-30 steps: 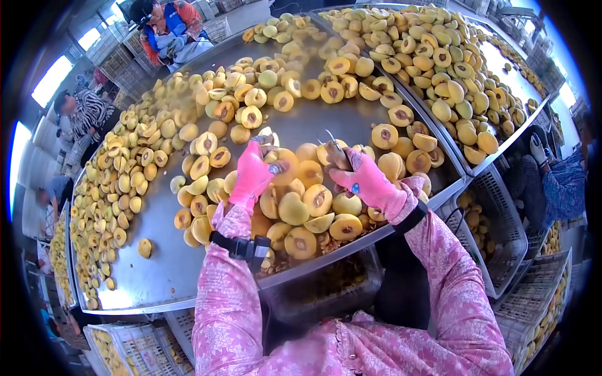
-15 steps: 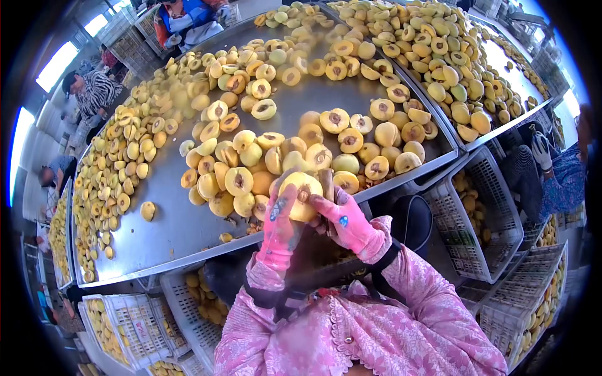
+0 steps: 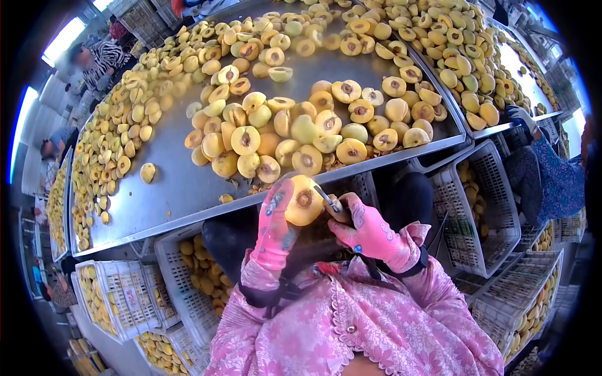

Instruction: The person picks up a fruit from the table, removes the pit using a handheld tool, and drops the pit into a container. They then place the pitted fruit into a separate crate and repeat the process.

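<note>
My left hand (image 3: 274, 216), in a pink glove, is closed around a yellow peach half (image 3: 303, 210) with its cut face and brown pit cavity towards me. In my right hand (image 3: 370, 233), also pink-gloved, is a pitting knife (image 3: 340, 214) with a thick handle. Its thin metal blade points up and left, the tip right at the upper right rim of the peach half. Both hands are in front of the table's near edge, above my lap. Just beyond them, a heap of peach halves (image 3: 307, 160) lies on the metal table (image 3: 182, 194).
White plastic crates (image 3: 467, 216) of peaches stand right of my knees, and another crate (image 3: 172, 276) is at the left. A metal rim (image 3: 370, 168) runs along the table front. A person in a blue patterned sleeve (image 3: 555, 172) works at the right; others are at the far left.
Both hands have come down towards me, away from the table's rim. The right thumb has left the peach half, and the knife has swung from upright to slanting across at its edge.
</note>
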Demonstrator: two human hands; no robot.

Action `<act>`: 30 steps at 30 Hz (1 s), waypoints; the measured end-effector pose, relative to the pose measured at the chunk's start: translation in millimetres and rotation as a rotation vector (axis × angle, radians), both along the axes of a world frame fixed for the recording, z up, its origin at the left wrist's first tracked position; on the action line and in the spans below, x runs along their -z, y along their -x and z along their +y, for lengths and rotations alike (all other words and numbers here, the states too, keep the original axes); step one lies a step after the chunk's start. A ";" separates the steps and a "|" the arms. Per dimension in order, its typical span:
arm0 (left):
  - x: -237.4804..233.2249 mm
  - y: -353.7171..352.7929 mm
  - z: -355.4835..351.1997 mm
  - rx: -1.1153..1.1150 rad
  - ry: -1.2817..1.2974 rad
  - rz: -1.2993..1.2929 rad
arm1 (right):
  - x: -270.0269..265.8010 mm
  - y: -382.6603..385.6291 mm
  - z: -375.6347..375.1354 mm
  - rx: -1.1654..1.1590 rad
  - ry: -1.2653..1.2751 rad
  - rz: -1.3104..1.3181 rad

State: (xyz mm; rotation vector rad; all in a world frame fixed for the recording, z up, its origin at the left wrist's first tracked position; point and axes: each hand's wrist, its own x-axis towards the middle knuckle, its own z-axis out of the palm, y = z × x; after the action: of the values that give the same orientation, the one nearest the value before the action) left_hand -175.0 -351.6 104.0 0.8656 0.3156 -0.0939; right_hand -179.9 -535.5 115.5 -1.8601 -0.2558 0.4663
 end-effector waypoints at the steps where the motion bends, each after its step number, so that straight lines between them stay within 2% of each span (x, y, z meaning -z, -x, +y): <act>1: 0.9 1.1 -2.4 -0.014 0.071 -0.002 | -0.8 1.2 1.0 -0.022 0.097 -0.102; 4: 2.9 2.3 -4.1 -0.028 -0.022 -0.054 | 9.7 3.4 6.1 0.018 0.081 -0.291; 10: -2.9 6.7 -11.2 -0.040 -0.126 -0.083 | 7.6 7.4 14.2 0.006 0.149 -0.252; 13: -4.2 8.9 -15.7 -0.062 -0.228 -0.113 | 9.2 8.9 18.9 0.018 0.204 -0.226; 15: 7.2 9.8 -15.0 -0.062 -0.371 -0.221 | 7.0 9.8 21.1 0.003 0.244 -0.195; 17: 11.9 9.9 -15.3 -0.069 -0.331 -0.207 | 8.7 9.5 19.4 -0.036 0.224 -0.177; 19: 12.1 6.8 -15.5 -0.081 -0.108 -0.070 | 15.6 8.4 15.1 -0.095 0.144 -0.172; 22: 19.2 5.2 -5.9 0.004 -0.143 -0.052 | 13.4 7.4 15.5 -0.092 0.066 0.143; 24: 20.8 1.8 4.0 0.119 -0.257 -0.047 | 25.2 10.8 12.0 -0.191 0.206 -0.176; 26: 26.3 1.1 10.5 0.200 -0.308 -0.029 | 35.0 12.7 10.0 -0.256 0.269 -0.280; 28: 35.5 0.7 14.0 0.245 -0.293 0.000 | 39.2 11.2 10.5 -0.278 0.264 -0.152; 30: 37.1 5.3 11.0 0.185 -0.262 0.007 | 41.3 7.7 13.2 -0.272 0.271 0.004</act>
State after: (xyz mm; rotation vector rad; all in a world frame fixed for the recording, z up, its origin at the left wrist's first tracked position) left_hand -180.4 -340.6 66.8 1.1537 0.2568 -0.2308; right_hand -187.6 -522.3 74.2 -2.0984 -0.4652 0.7193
